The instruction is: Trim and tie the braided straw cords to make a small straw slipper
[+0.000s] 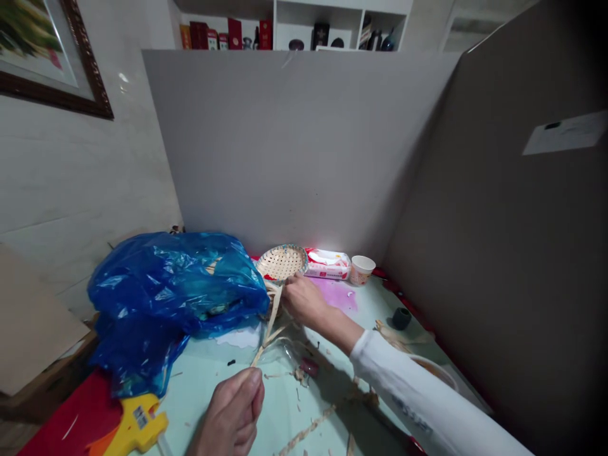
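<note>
Pale, flat straw strips (269,330) stretch upward from my left hand (232,411), whose thumb and curled fingers pinch their lower end above the table. At their upper end my right hand (304,301) is closed, its fingertips bent in against the strips and partly hidden from me. Behind those fingers, a small woven basket (282,261) with an open lattice leans tilted toward me. A blue plastic bag (180,285) bulges just left of the strips. Part of something woven below the basket is covered by my right hand and the strips.
A pack of tissues (329,265) and a paper cup (363,270) stand by the grey partition (304,145). On the right are a dark cylinder (401,318) and a bowl (434,372). A yellow glue gun (137,423) lies front left. Straw scraps litter the pale table (280,408).
</note>
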Tool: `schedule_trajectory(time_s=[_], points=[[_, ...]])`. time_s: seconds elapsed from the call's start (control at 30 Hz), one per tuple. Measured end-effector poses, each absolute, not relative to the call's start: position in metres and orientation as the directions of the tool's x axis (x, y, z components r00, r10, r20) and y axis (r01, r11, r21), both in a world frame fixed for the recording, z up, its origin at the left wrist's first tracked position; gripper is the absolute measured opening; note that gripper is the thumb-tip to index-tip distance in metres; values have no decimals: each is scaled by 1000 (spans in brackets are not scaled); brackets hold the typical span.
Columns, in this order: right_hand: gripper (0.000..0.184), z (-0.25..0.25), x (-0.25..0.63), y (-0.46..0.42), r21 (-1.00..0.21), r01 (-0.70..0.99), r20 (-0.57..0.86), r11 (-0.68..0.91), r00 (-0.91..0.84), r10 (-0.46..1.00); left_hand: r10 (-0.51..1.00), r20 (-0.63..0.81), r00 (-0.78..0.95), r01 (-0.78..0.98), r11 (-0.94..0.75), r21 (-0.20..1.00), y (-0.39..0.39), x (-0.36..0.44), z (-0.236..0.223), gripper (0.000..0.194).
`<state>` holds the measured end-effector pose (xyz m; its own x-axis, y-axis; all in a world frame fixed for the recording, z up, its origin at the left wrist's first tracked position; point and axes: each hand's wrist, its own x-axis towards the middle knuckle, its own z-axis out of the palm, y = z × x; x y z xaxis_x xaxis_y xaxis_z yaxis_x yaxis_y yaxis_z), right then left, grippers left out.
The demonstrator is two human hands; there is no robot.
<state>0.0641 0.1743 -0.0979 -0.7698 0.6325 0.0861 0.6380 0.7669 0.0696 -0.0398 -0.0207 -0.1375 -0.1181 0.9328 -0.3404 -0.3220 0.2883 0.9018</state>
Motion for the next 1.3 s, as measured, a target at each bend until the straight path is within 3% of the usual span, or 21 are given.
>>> schedule_trajectory(time_s=[0.3, 0.67, 0.8, 0.97, 1.1, 1.3], points=[[31, -122, 48, 162, 177, 612, 159, 771, -790, 591, 932, -358, -56, -224, 338, 914, -16, -41, -140, 63], [30, -122, 51, 159, 174, 528, 250, 831, -840, 482, 936, -351, -28, -235, 335, 912, -17, -42, -142, 62], [26, -111, 55, 159, 101, 525, 363, 845, -810, 460, 942, -334, -26, -251, 318, 914, -16, -41, -142, 63], [8, -95, 75, 162, -106, 555, 546, 825, -661, 515, 946, -321, -36, -288, 298, 910, -17, -39, -143, 60], [16, -81, 99, 153, -243, 485, 671, 840, -542, 506, 949, -312, -38, -329, 283, 901, -17, -39, -144, 57], [23, -73, 140, 107, -233, 338, 807, 912, -455, 375, 966, -256, -35, -413, 219, 884, -17, -42, -138, 48]])
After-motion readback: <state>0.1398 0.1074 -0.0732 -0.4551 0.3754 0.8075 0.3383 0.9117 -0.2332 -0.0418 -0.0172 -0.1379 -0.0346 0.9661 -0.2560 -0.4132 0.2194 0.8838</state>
